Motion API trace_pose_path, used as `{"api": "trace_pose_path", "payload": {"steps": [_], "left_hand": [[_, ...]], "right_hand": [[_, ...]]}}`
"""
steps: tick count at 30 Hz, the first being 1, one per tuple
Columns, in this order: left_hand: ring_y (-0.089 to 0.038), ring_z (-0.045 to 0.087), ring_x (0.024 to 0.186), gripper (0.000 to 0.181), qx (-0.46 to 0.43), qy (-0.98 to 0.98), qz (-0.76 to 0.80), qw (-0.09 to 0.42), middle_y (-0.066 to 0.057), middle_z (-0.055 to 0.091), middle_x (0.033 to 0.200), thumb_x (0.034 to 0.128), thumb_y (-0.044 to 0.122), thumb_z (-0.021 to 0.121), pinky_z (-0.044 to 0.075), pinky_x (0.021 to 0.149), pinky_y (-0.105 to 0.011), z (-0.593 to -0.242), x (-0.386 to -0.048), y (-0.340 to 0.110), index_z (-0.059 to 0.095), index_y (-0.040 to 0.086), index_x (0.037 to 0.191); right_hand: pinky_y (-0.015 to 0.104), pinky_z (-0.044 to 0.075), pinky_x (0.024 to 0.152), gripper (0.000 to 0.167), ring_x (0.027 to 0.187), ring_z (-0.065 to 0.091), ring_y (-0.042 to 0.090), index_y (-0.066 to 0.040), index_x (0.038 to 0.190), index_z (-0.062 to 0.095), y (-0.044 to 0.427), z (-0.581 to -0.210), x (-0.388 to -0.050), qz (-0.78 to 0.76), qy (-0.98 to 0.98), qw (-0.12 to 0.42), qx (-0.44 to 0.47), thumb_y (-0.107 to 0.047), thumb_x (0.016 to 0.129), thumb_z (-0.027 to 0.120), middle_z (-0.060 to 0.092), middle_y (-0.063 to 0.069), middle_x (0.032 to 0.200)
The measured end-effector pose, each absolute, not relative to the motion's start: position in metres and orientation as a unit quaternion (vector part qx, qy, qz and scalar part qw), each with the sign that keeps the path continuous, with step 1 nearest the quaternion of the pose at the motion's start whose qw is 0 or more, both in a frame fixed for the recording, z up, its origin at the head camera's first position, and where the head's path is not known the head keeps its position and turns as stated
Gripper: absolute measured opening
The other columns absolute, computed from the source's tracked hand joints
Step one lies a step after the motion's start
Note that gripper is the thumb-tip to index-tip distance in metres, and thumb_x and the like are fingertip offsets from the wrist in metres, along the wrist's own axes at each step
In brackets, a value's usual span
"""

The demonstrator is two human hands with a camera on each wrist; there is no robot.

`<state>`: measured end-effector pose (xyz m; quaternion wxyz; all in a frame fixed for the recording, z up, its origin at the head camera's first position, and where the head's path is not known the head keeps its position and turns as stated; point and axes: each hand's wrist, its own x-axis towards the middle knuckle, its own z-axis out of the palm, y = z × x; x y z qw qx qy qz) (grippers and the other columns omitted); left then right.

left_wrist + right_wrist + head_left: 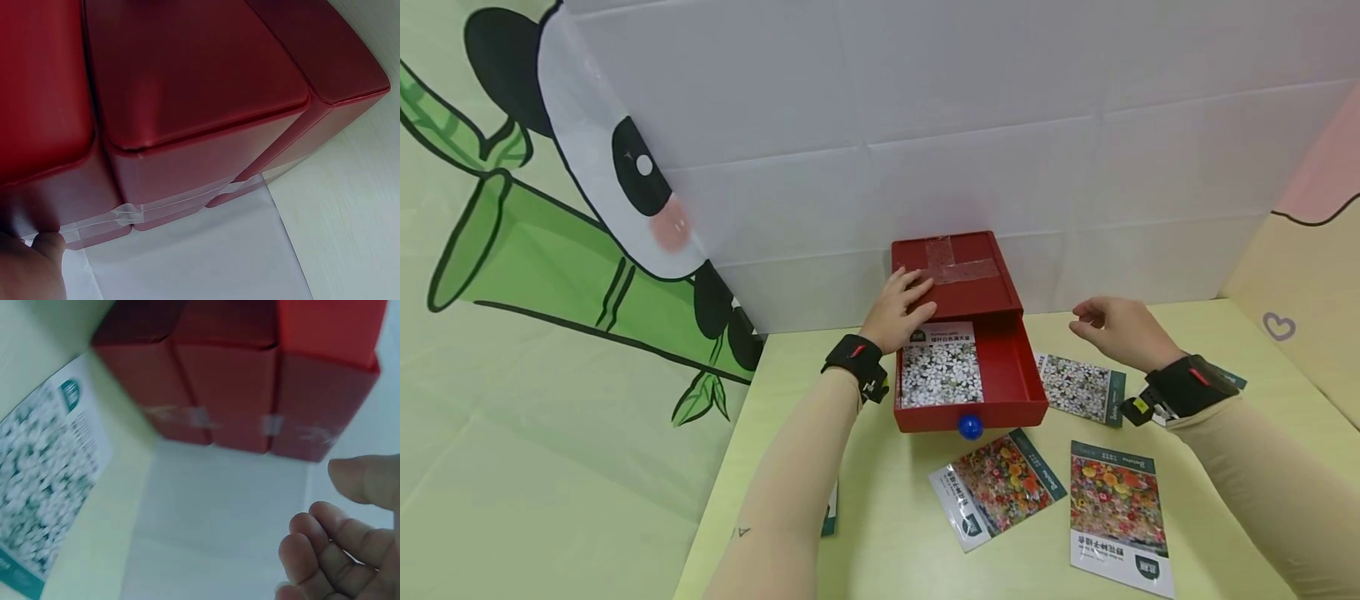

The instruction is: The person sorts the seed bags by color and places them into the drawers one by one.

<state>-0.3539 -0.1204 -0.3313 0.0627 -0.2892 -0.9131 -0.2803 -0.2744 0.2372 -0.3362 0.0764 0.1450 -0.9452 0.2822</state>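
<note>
Resting with fingers spread, the left hand (898, 312) lay on the left front part of the top of a red box (970, 296), which stood on the bench (891, 542) by a white backdrop (970, 175). The right hand (1123, 333) hung above the bench to the right of the box, its grip empty, fingers loosely bent; the right wrist view showed the thumb apart from them.

Only the head view showed a drawer (1007, 367) pulled out, with a blue knob (970, 427) on its front. The wrist views showed what it did not: three red sections side by side, joined by clear tape (175, 205).

Counted in the head view were one box, one open drawer, one knob and at least six packets: a white-flowered packet (942, 373) in the drawer, a second white-flowered one (1075, 387) beside the box, a slanted packet with colourful flowers (1000, 485) near the knob, another colourful one (1118, 517) farther right, a mostly hidden packet (1234, 379) by the right wrist, and a packet's edge (831, 512) beside the left forearm.
</note>
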Motion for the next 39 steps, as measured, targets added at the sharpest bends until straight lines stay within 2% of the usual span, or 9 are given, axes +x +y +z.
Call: {"api": "trace_pose_path", "payload": {"steps": [9,16,21,28,33,39], "left_hand": [[-0.024,0.005,0.147,0.057,-0.281,-0.917,-0.276,0.063,-0.007,0.027,0.156,0.0982,0.039,0.048,0.013,0.116,-0.05,-0.333,-0.355,-0.119,0.039,0.013,0.148],[-0.025,0.005,0.147,0.056,-0.282,-0.916,-0.278,0.062,-0.007,0.027,0.156,0.0984,0.038,0.049,0.013,0.116,-0.05,-0.334,-0.354,-0.119,0.04,0.013,0.148],[-0.025,0.005,0.147,0.056,-0.282,-0.914,-0.284,0.064,-0.008,0.027,0.156,0.0983,0.038,0.049,0.013,0.116,-0.05,-0.334,-0.354,-0.12,0.04,0.012,0.147],[-0.023,0.004,0.147,0.062,-0.299,-0.901,-0.305,0.07,-0.01,0.028,0.155,0.098,0.047,0.044,0.012,0.116,-0.05,-0.332,-0.35,-0.122,0.041,0.009,0.147],[-0.025,0.005,0.147,0.058,-0.298,-0.905,-0.298,0.061,-0.01,0.028,0.155,0.0979,0.041,0.049,0.013,0.116,-0.05,-0.331,-0.348,-0.123,0.041,0.009,0.146],[-0.026,0.005,0.147,0.056,-0.293,-0.913,-0.278,0.056,-0.008,0.027,0.156,0.0983,0.037,0.05,0.014,0.116,-0.05,-0.332,-0.347,-0.125,0.04,0.012,0.147]], "right_hand": [[0.06,0.046,0.087,0.067,0.107,0.054,0.045,0.009,0.128,0.053,0.253,-0.372,-0.293,0.251,-0.961,0.043,0.112,-0.045,0.09,0.065,0.058,0.032,0.118],[0.06,0.049,0.083,0.086,0.106,0.056,0.049,0.011,0.13,0.05,0.256,-0.392,-0.3,0.224,-0.969,0.016,0.104,-0.058,0.082,0.066,0.056,0.035,0.12],[0.059,0.05,0.083,0.089,0.104,0.056,0.05,0.012,0.13,0.05,0.257,-0.405,-0.303,0.21,-0.973,0.011,0.098,-0.06,0.08,0.068,0.056,0.035,0.12],[0.061,0.049,0.083,0.093,0.107,0.053,0.052,0.013,0.131,0.049,0.259,-0.419,-0.302,0.198,-0.977,0.0,0.077,-0.061,0.078,0.069,0.053,0.035,0.123],[0.065,0.045,0.085,0.091,0.112,0.047,0.056,0.013,0.134,0.045,0.259,-0.427,-0.299,0.183,-0.98,-0.026,0.067,-0.055,0.079,0.072,0.047,0.038,0.127],[0.068,0.043,0.084,0.099,0.116,0.041,0.059,0.015,0.135,0.042,0.261,-0.44,-0.296,0.165,-0.983,-0.05,0.06,-0.059,0.076,0.073,0.041,0.042,0.13]]}}
